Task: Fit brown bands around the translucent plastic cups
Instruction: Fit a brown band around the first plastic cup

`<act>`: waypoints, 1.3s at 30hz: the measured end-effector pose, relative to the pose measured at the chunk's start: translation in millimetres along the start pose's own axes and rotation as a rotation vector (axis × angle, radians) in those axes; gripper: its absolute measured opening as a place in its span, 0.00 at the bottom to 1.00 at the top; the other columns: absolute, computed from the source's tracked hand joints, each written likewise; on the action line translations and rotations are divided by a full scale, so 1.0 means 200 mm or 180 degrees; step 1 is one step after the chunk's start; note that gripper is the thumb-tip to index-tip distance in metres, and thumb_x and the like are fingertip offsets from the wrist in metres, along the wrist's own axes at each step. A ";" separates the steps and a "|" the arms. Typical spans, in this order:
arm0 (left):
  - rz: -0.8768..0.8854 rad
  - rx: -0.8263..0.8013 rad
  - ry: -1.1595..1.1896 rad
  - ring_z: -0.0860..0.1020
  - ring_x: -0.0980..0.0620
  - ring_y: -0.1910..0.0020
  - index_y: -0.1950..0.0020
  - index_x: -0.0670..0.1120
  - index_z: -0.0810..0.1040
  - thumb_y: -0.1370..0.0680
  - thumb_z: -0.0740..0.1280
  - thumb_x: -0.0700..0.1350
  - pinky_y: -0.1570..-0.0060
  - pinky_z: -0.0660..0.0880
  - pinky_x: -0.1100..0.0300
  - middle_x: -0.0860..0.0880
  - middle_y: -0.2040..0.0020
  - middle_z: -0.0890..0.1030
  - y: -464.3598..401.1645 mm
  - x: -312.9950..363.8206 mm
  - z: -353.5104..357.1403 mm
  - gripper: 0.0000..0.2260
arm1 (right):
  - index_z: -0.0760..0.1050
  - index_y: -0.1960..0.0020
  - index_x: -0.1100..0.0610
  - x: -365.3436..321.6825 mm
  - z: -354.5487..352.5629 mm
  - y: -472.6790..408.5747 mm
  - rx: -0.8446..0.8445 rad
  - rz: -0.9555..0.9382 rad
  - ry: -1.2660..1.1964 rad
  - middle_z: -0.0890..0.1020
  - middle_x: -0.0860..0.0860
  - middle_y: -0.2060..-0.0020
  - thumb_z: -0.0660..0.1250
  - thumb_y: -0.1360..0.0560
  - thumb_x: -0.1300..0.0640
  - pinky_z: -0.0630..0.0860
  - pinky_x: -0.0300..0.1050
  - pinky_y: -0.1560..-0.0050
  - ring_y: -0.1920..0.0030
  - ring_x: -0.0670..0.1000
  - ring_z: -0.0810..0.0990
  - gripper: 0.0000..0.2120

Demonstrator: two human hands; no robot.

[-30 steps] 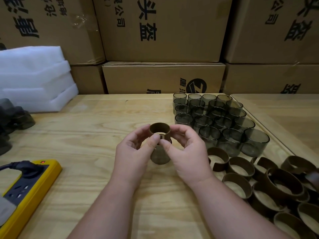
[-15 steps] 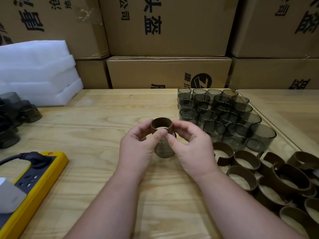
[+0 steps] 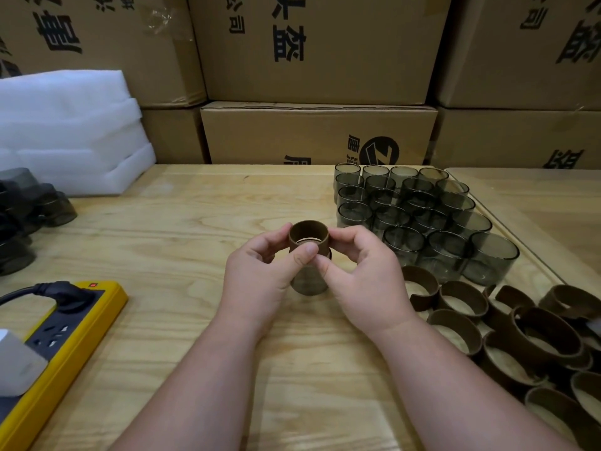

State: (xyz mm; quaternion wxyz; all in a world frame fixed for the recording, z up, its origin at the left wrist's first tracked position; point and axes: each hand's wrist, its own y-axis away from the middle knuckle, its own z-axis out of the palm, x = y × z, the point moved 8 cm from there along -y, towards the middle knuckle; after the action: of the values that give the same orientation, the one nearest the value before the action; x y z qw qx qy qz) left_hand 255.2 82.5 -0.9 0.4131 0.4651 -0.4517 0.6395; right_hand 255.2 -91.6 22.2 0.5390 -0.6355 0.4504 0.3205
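One brown band (image 3: 308, 237) sits around the top of one translucent smoky plastic cup (image 3: 309, 281), pinched by both the left hand (image 3: 263, 281) and right hand (image 3: 364, 278) above the middle of the wooden table (image 3: 182, 242). To the right stand about twenty bare translucent cups (image 3: 419, 216); near right lie roughly ten loose brown bands (image 3: 520, 333).

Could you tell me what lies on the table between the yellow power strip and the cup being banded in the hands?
In the head view, only bare wooden tabletop lies between the yellow power strip and the translucent cup.
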 end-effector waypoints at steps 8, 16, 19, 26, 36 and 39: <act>0.0126 0.0020 -0.0171 0.83 0.62 0.42 0.54 0.64 0.88 0.39 0.79 0.56 0.41 0.77 0.61 0.60 0.48 0.87 0.01 0.03 0.00 0.15 | 0.80 0.47 0.41 -0.02 -0.02 0.01 0.0123 -0.0085 0.0069 0.86 0.37 0.50 0.80 0.29 0.58 0.77 0.37 0.41 0.44 0.36 0.82 0.17; 0.0105 0.0005 -0.0351 0.84 0.62 0.46 0.41 0.52 0.85 0.28 0.78 0.38 0.50 0.77 0.71 0.56 0.50 0.88 0.01 0.03 -0.01 0.17 | 0.77 0.50 0.42 0.03 0.00 0.02 0.0185 0.0213 -0.0082 0.86 0.43 0.52 0.76 0.30 0.60 0.82 0.46 0.42 0.48 0.41 0.85 0.17; 0.0106 0.0021 -0.0471 0.84 0.64 0.47 0.41 0.52 0.85 0.26 0.75 0.34 0.51 0.76 0.73 0.58 0.51 0.88 0.01 0.03 -0.01 0.18 | 0.77 0.50 0.43 0.04 -0.01 0.02 0.0216 0.0273 -0.0050 0.86 0.43 0.53 0.76 0.30 0.62 0.83 0.47 0.42 0.49 0.40 0.85 0.17; 0.0058 0.0147 -0.0603 0.83 0.67 0.51 0.40 0.51 0.86 0.26 0.74 0.37 0.54 0.75 0.74 0.58 0.53 0.88 0.01 0.03 0.00 0.17 | 0.77 0.51 0.45 0.02 -0.02 0.00 0.0162 0.0413 -0.0047 0.87 0.42 0.56 0.76 0.29 0.63 0.83 0.44 0.44 0.51 0.39 0.85 0.15; -0.0013 0.0117 -0.0859 0.81 0.73 0.53 0.41 0.53 0.86 0.28 0.73 0.40 0.59 0.72 0.78 0.67 0.56 0.85 0.01 0.04 0.01 0.17 | 0.79 0.49 0.47 0.03 -0.02 -0.01 0.0123 0.0566 0.0002 0.87 0.43 0.55 0.75 0.29 0.63 0.83 0.43 0.45 0.51 0.38 0.84 0.14; -0.0036 0.0088 -0.0918 0.81 0.74 0.55 0.42 0.54 0.86 0.25 0.72 0.38 0.60 0.72 0.78 0.69 0.58 0.85 0.02 0.03 0.00 0.15 | 0.79 0.48 0.49 0.04 -0.02 -0.01 0.0122 0.0591 -0.0048 0.87 0.44 0.56 0.74 0.29 0.64 0.83 0.45 0.45 0.52 0.39 0.85 0.14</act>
State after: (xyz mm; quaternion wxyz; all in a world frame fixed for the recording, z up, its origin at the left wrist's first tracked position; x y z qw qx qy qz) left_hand 250.6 81.2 4.2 0.3411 0.5604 -0.4949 0.5699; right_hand 259.8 -97.0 16.8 0.5223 -0.5783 0.5093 0.3652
